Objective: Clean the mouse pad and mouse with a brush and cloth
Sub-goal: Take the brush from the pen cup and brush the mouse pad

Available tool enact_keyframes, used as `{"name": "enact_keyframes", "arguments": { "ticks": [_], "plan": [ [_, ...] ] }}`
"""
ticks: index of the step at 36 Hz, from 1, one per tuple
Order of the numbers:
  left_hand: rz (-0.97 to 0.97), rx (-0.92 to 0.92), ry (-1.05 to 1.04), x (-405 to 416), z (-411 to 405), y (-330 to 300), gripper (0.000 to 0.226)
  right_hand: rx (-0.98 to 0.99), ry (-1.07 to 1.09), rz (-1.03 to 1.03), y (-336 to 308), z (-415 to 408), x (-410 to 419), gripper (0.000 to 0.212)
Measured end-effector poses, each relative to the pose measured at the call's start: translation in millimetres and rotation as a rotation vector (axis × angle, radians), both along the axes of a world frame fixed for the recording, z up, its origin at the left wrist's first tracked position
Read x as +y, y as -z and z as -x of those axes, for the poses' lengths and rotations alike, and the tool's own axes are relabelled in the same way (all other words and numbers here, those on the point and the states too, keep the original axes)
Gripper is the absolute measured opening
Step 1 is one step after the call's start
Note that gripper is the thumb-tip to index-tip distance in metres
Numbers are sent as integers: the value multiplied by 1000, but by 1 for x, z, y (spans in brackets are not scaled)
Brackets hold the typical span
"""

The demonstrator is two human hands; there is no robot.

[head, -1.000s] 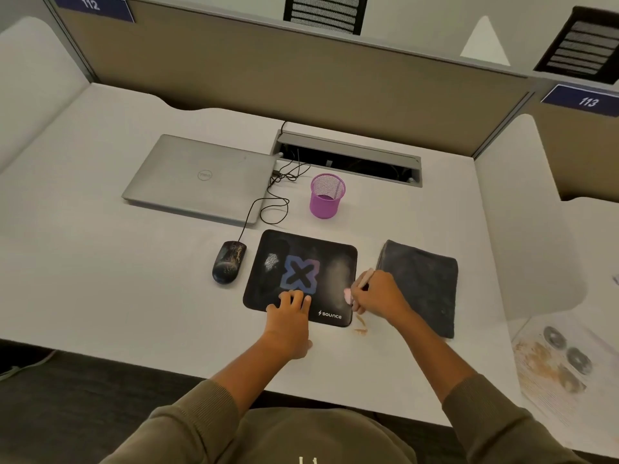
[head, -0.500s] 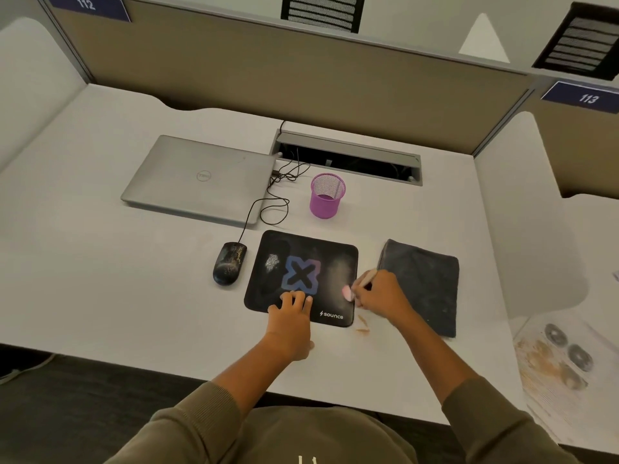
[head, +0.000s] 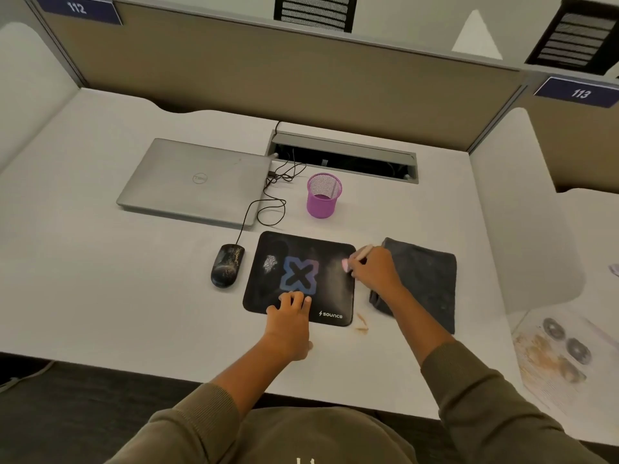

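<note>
A black mouse pad (head: 328,262) with a blue X and a white smudge at its left lies on the desk. My left hand (head: 289,316) rests on its front edge, fingers flat. My right hand (head: 373,269) grips a small pink brush (head: 355,257) whose pink tip touches the pad's right edge. A dusty black wired mouse (head: 227,266) sits left of the pad. A folded dark grey cloth (head: 425,279) lies right of the pad, partly under my right forearm.
A closed silver laptop (head: 194,180) lies behind the mouse, with the mouse cable looping beside it. A purple mesh cup (head: 322,195) stands behind the pad. Brown crumbs (head: 361,321) lie by the pad's front right corner. A cable tray slot (head: 345,157) runs along the back.
My right hand with the brush has moved away from me along the pad's right edge. My left hand stays on the pad's front edge.
</note>
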State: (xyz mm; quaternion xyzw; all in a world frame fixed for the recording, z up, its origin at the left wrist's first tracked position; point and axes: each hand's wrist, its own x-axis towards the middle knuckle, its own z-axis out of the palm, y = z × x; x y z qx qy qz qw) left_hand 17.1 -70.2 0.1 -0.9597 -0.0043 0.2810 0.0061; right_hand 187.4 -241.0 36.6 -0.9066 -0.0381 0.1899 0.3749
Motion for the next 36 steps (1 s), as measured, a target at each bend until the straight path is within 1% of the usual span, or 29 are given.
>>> {"name": "enact_keyframes", "arguments": {
  "ticks": [2, 5, 8, 9, 10, 12, 13, 15, 17, 20, 25, 28, 30, 33, 36],
  "plan": [
    [0, -2, -1, 0, 1, 0, 99, 26, -60, 41, 4, 14, -1, 10],
    [-3, -6, -3, 0, 1, 0, 99, 90, -210, 150, 10, 30, -7, 16],
    [-6, -5, -8, -1, 0, 2, 100, 192, -295, 221, 2, 31, -12, 10],
    [-7, -6, -9, -1, 0, 2, 100, 196, -289, 196, -3, 28, -13, 8],
    [-7, -5, -10, -1, 0, 2, 100, 181, -256, 148, -10, 23, -13, 11],
    [-6, -5, -8, -1, 0, 2, 100, 110, -140, 57, -20, 14, -10, 19],
    [-8, -5, -7, -1, 0, 2, 100, 66, -69, 26, -21, 8, -8, 19],
    [-10, -5, -4, -1, 0, 1, 100, -15, 24, 1, -16, -1, -5, 13],
    [-12, 0, 0, -1, 0, 1, 100, -49, 52, 7, -8, -5, -3, 8],
    [-11, 3, 2, -1, -1, 1, 100, -13, 8, 22, -9, 1, -2, 11],
    [-10, -1, -3, -1, 0, 2, 100, 144, -176, 95, -7, 26, -6, 9],
    [-9, -3, -5, -1, 0, 3, 100, 220, -293, 186, -15, 22, -10, 8],
    [-10, -2, -1, -1, 0, 2, 100, 189, -259, 159, -21, 15, -9, 8],
    [-10, 4, 6, -1, -1, 1, 100, 63, -132, 56, -26, 9, -1, 15],
    [-12, 4, 11, 0, -1, 1, 100, -3, -81, 10, -20, 15, 6, 11]
  ]
}}
